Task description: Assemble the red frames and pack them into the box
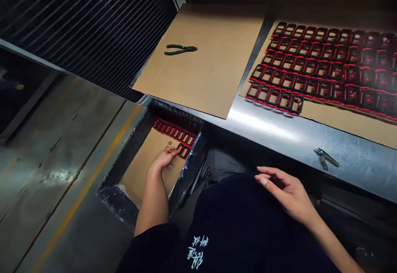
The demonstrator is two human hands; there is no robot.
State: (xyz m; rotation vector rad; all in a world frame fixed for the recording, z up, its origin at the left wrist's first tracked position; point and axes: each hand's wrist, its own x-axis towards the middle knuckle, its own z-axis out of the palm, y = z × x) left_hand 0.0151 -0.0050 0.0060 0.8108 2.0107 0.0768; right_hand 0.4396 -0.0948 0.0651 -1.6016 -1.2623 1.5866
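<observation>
My left hand [163, 158] reaches down into a black plastic-lined box [112, 177], fingers closed in a pinch. A bit of red shows at the fingertips, apparently a small red-and-black rectangular frame [170, 152], mostly hidden by the fingers. Just beside it, similar frames [184, 152] start a second row on the cardboard sheet [144, 167] in the box. Behind them runs a full row of frames [173, 130]. My right hand [287, 190] hovers in front of the metal bench [263, 130], thumb and fingers apart, holding nothing.
Green-handled pliers [180, 49] lie on a cardboard sheet [211, 78] on the bench. To the right, several rows of red-and-black frames [310, 64] cover another sheet. Small cutters [327, 157] rest near the bench's front edge. A dark ribbed panel [93, 29] stands at left.
</observation>
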